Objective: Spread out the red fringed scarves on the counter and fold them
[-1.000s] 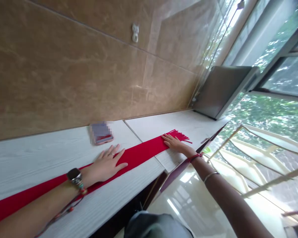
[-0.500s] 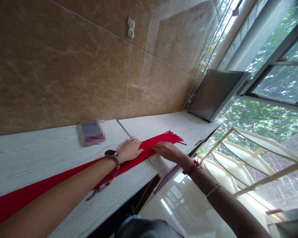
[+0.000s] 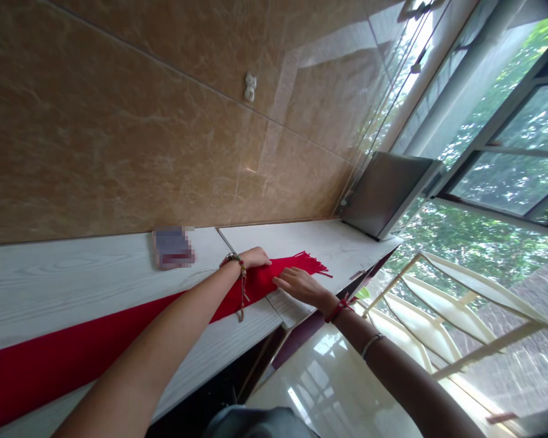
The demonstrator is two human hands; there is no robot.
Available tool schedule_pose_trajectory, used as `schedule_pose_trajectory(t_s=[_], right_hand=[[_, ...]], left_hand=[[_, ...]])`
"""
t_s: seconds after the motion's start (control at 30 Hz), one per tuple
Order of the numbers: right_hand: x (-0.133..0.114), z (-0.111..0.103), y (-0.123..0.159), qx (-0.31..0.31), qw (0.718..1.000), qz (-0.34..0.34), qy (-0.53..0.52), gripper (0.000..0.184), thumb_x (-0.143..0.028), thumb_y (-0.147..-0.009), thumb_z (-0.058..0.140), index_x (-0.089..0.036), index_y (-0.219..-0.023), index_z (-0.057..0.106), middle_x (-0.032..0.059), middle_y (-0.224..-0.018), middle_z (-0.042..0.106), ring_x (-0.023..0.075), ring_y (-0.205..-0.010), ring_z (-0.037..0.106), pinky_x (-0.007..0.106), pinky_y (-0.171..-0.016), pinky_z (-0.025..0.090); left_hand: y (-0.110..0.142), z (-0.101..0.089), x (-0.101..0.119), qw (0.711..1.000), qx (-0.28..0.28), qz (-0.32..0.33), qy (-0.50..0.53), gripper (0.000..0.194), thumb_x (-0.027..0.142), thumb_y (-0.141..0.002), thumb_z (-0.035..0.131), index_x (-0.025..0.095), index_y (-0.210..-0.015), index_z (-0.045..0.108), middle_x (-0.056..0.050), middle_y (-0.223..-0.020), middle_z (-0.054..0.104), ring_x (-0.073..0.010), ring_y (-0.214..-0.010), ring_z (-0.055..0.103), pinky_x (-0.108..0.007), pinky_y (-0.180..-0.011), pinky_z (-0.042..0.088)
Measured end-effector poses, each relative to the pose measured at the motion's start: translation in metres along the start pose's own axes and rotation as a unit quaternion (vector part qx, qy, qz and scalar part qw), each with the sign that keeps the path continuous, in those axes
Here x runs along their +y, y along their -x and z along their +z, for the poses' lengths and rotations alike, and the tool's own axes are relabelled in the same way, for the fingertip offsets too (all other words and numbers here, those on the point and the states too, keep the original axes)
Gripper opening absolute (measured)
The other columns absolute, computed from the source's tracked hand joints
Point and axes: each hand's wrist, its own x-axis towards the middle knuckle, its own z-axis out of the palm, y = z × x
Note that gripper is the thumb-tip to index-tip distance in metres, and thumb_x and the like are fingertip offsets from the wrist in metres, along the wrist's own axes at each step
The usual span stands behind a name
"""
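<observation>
A long red scarf point(image 3: 95, 340) with a fringed end lies lengthwise along the white wood-grain countertop point(image 3: 73, 286). At its far edge, not far from the fringe, my left hand point(image 3: 254, 258) is bent over with the fingers curled down onto the cloth. Their tips are mostly hidden, and the scarf bulges slightly beneath this hand. My right hand point(image 3: 301, 286) rests on the near side of the scarf, closer to the fringe, with its fingers stretched out and the thumb apart.
A partly blurred flat object point(image 3: 172, 248) lies on the counter by the brown tiled wall point(image 3: 141, 134). A dark boxy appliance point(image 3: 386, 191) stands at the counter's far end. To the right are a cream tiered rack point(image 3: 456, 304) and windows. A seam crosses the counter.
My left hand has gone from lying flat on the scarf to bending over its far edge. The scarf is now less flat there. My right hand has shifted slightly along it; the view has tilted.
</observation>
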Motion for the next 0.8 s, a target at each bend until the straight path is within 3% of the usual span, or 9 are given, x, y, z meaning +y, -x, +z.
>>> schedule_pose_trajectory(t_s=[0.17,0.33,0.47,0.6,0.7,0.8], right_hand=[[0.003,-0.008,-0.004,0.056,0.996,0.067,-0.019,0.021,-0.012,-0.089,0.038,-0.018,-0.097,0.057,0.0041,-0.077,0.055,0.0155,-0.072,0.046,0.027,-0.059,0.035],[0.005,-0.028,-0.024,0.024,0.981,0.190,-0.035,0.027,-0.011,-0.083,0.043,-0.015,-0.107,0.055,0.0066,-0.079,0.058,0.0172,-0.075,0.048,0.026,-0.063,0.039],[0.005,-0.044,-0.040,-0.010,0.992,0.128,-0.005,0.033,-0.014,-0.087,0.039,-0.018,-0.117,0.051,0.0075,-0.081,0.057,0.0170,-0.071,0.048,0.026,-0.059,0.038],[0.010,-0.058,-0.055,0.011,0.994,0.109,0.003,0.039,-0.011,-0.088,0.033,-0.018,-0.124,0.047,0.0070,-0.080,0.056,0.0147,-0.065,0.048,0.025,-0.054,0.037],[0.014,-0.078,-0.074,0.065,0.987,0.126,-0.068,0.039,-0.010,-0.088,0.034,-0.019,-0.123,0.049,0.0063,-0.086,0.057,0.0120,-0.064,0.049,0.023,-0.057,0.039],[0.014,-0.104,-0.095,0.169,0.960,0.135,-0.177,0.036,-0.011,-0.089,0.032,-0.018,-0.116,0.055,0.0057,-0.090,0.058,0.0113,-0.074,0.053,0.023,-0.067,0.042]], left_hand=[[0.009,-0.014,-0.004,0.990,0.046,0.020,0.132,0.025,0.015,-0.078,0.053,0.011,-0.101,0.060,-0.004,-0.081,0.067,-0.0149,-0.074,0.061,-0.021,-0.061,0.046],[0.019,-0.028,-0.005,0.971,0.074,0.044,0.223,0.035,0.014,-0.074,0.056,0.011,-0.108,0.057,-0.003,-0.073,0.067,-0.0142,-0.067,0.061,-0.022,-0.058,0.045],[0.029,-0.038,-0.005,0.955,0.106,0.054,0.271,0.034,0.016,-0.076,0.054,0.015,-0.109,0.055,-0.003,-0.076,0.067,-0.0136,-0.069,0.061,-0.022,-0.059,0.045],[0.046,-0.059,-0.003,0.942,0.139,0.068,0.298,0.025,0.015,-0.078,0.053,0.015,-0.102,0.057,-0.004,-0.081,0.066,-0.0130,-0.073,0.061,-0.023,-0.063,0.046],[0.066,-0.084,0.005,0.933,0.171,0.093,0.301,0.023,0.013,-0.079,0.053,0.014,-0.102,0.055,-0.004,-0.085,0.065,-0.0120,-0.075,0.060,-0.024,-0.069,0.046],[0.089,-0.107,0.019,0.926,0.207,0.132,0.286,0.025,0.011,-0.080,0.052,0.012,-0.105,0.054,-0.005,-0.088,0.064,-0.0109,-0.077,0.058,-0.025,-0.076,0.045]])
